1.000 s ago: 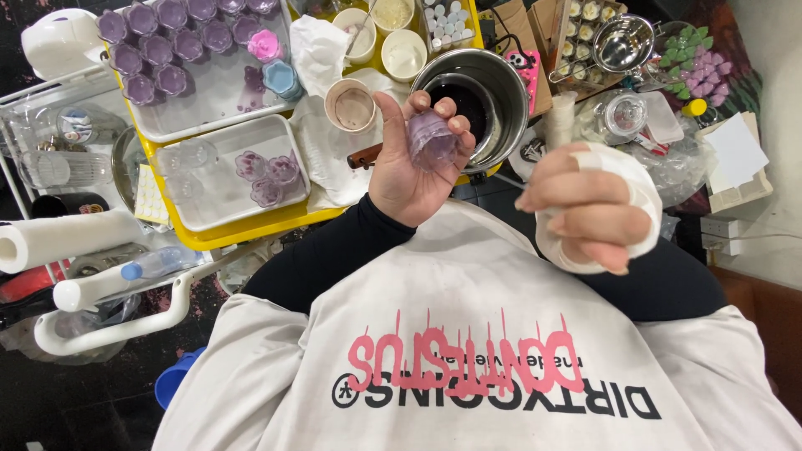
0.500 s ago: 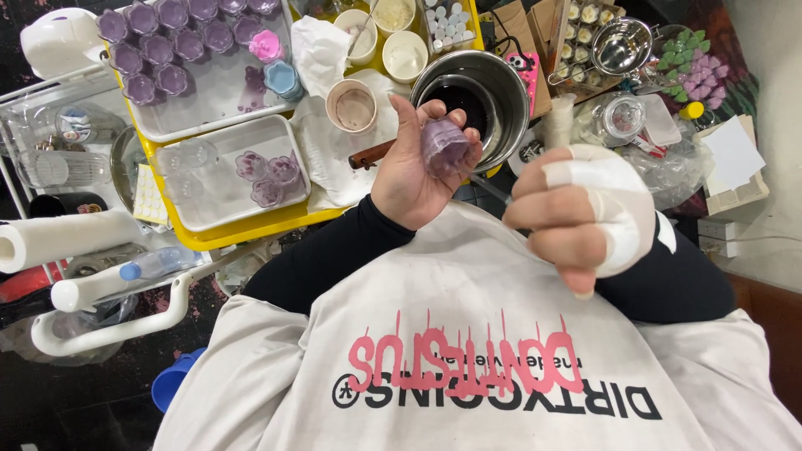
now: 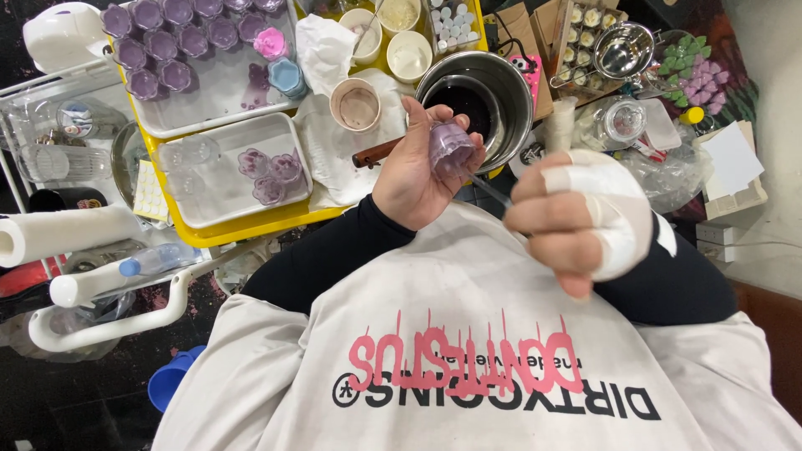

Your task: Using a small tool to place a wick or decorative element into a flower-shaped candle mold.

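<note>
Clearly, I held a purple flower-shaped mould (image 3: 451, 144) in my left hand (image 3: 418, 171), fingers curled around it, near the steel pot (image 3: 476, 92). My bandaged right hand (image 3: 576, 213) pinched a thin stick (image 3: 489, 190). Many purple moulds (image 3: 171, 38) sat filled far left; three (image 3: 269, 171) waited in a white tray (image 3: 238, 209).

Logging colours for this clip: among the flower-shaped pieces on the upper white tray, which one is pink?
The pink flower piece by the tray's right end, directly above the lone blue one; the others are purple.
</note>
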